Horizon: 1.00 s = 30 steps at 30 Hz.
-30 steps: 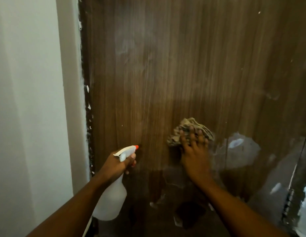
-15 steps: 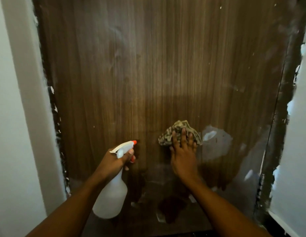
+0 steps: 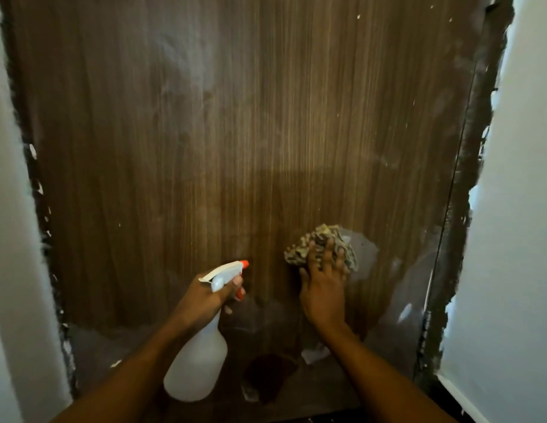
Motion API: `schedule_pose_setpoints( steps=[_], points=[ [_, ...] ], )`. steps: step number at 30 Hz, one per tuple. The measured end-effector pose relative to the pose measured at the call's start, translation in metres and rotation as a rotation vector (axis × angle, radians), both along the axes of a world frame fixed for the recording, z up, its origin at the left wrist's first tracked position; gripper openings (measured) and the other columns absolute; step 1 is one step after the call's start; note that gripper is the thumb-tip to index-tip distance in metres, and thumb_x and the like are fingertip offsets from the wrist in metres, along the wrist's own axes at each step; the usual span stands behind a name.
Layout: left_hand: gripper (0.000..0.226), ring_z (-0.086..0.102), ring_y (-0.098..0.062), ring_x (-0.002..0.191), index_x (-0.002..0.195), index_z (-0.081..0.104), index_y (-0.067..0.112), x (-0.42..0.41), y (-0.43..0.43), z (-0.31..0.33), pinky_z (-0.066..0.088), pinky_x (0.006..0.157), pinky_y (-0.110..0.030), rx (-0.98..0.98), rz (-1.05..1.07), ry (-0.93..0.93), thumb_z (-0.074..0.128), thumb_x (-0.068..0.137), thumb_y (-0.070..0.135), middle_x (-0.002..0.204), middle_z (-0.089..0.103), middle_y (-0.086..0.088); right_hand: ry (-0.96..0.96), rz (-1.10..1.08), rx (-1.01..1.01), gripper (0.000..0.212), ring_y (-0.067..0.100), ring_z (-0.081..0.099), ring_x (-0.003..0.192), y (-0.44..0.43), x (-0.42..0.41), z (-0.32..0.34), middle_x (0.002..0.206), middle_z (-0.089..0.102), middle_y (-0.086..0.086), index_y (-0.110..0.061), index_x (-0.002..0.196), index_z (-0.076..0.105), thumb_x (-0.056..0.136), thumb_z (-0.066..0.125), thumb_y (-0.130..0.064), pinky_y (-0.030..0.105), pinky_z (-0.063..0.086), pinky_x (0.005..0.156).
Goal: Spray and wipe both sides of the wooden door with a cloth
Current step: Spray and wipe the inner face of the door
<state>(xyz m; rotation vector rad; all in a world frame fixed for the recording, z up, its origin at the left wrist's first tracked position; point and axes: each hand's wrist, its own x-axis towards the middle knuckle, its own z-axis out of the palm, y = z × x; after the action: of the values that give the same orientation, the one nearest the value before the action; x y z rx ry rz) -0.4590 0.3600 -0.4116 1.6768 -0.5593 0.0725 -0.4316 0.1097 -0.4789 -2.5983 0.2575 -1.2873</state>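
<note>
Soft patterned cloth (image 3: 322, 247), probably light and limp, pressed lower right of centre on stiff wooden door (image 3: 235, 132) under right hand (image 3: 324, 297), fingers nearly straight; left hand (image 3: 205, 300) curled round slick-looking spray bottle (image 3: 199, 361) at its neck, surest hold, lower centre.

The spray bottle (image 3: 202, 340) is left of the cloth (image 3: 321, 245) lying against the door (image 3: 266, 132).
</note>
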Motion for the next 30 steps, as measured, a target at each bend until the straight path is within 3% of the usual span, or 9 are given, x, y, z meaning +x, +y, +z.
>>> schedule_pose_setpoints(
  steps=[3,8,11,16,18,23,25,27,30],
  points=[
    [0.009,0.067,-0.008,0.065,0.086,0.066,0.018,0.001,-0.007,-0.004,0.050,0.057,-0.012,0.020,0.063,0.003,0.059,0.091,0.018,0.078,0.070,-0.003,0.013,0.061,-0.162,0.063,0.039,0.007,0.150,0.021,0.017,0.021,0.165,0.010,0.008,-0.034,0.154,0.023,0.096,0.048,-0.036,0.059,0.007,0.119],
    [0.018,0.066,-0.013,0.089,0.109,0.063,0.018,0.003,-0.017,-0.014,0.050,0.064,-0.012,0.034,0.050,0.049,0.058,0.091,0.023,0.100,0.069,-0.005,0.215,0.196,-0.487,0.079,0.032,0.013,0.149,-0.002,-0.003,-0.054,0.165,0.015,-0.001,-0.043,0.154,0.023,0.087,0.063,-0.035,0.061,0.026,0.115],
    [0.013,0.067,-0.021,0.086,0.102,0.066,0.018,-0.002,-0.023,-0.014,0.053,0.067,-0.018,-0.004,0.003,0.047,0.055,0.094,0.018,0.095,0.070,-0.009,0.166,0.097,-0.278,0.066,0.033,0.023,0.149,-0.034,-0.011,-0.056,0.163,0.010,-0.002,-0.043,0.152,0.025,0.093,0.052,-0.036,0.053,0.022,0.119],
    [0.006,0.060,-0.010,0.075,0.088,0.057,0.020,0.000,-0.033,-0.018,0.047,0.056,-0.012,-0.058,0.040,0.140,0.058,0.091,0.015,0.086,0.062,-0.001,0.039,-0.006,0.169,0.058,0.026,-0.022,0.146,-0.016,0.000,0.015,0.161,-0.018,-0.001,-0.033,0.151,-0.006,0.105,0.028,-0.041,0.050,-0.003,0.123],
    [0.008,0.064,-0.010,0.069,0.087,0.058,0.019,0.002,-0.037,-0.019,0.048,0.052,-0.009,-0.075,0.050,0.114,0.059,0.090,0.012,0.079,0.065,0.002,0.011,0.009,0.180,0.060,0.026,-0.023,0.147,-0.007,0.004,0.027,0.161,-0.019,0.000,-0.032,0.152,-0.007,0.102,0.023,-0.044,0.048,-0.008,0.122],
    [0.014,0.066,-0.001,0.067,0.082,0.057,0.029,-0.001,-0.053,-0.018,0.049,0.056,-0.011,-0.022,0.031,0.042,0.059,0.090,0.018,0.061,0.069,0.017,0.083,0.165,-0.257,0.060,0.028,0.003,0.153,-0.039,-0.010,-0.019,0.166,0.006,-0.001,-0.040,0.156,0.007,0.102,0.031,-0.044,0.047,0.005,0.122],
    [0.011,0.065,-0.001,0.069,0.083,0.058,0.023,-0.002,-0.063,-0.018,0.050,0.061,-0.012,-0.037,0.024,0.059,0.057,0.092,0.017,0.068,0.070,0.015,0.119,0.154,-0.200,0.058,0.024,0.005,0.153,-0.062,-0.024,-0.034,0.165,0.008,-0.004,-0.040,0.155,0.014,0.102,0.036,-0.041,0.043,0.007,0.122],
    [0.003,0.064,-0.015,0.089,0.091,0.060,0.017,-0.006,-0.074,-0.016,0.051,0.074,-0.020,-0.058,0.021,0.098,0.057,0.092,0.018,0.089,0.068,0.006,0.118,0.055,-0.018,0.056,0.024,0.005,0.153,-0.082,-0.030,-0.030,0.161,0.002,-0.005,-0.033,0.153,0.016,0.103,0.040,-0.035,0.042,0.004,0.123],
    [0.009,0.065,-0.018,0.084,0.098,0.064,0.017,-0.009,-0.087,-0.011,0.052,0.064,-0.017,-0.047,-0.081,0.055,0.056,0.092,0.019,0.088,0.072,0.000,0.072,-0.051,0.261,0.056,0.024,-0.013,0.151,-0.086,-0.024,0.013,0.158,-0.018,-0.007,-0.031,0.154,0.004,0.106,0.031,-0.038,0.048,0.001,0.124]
  ],
)
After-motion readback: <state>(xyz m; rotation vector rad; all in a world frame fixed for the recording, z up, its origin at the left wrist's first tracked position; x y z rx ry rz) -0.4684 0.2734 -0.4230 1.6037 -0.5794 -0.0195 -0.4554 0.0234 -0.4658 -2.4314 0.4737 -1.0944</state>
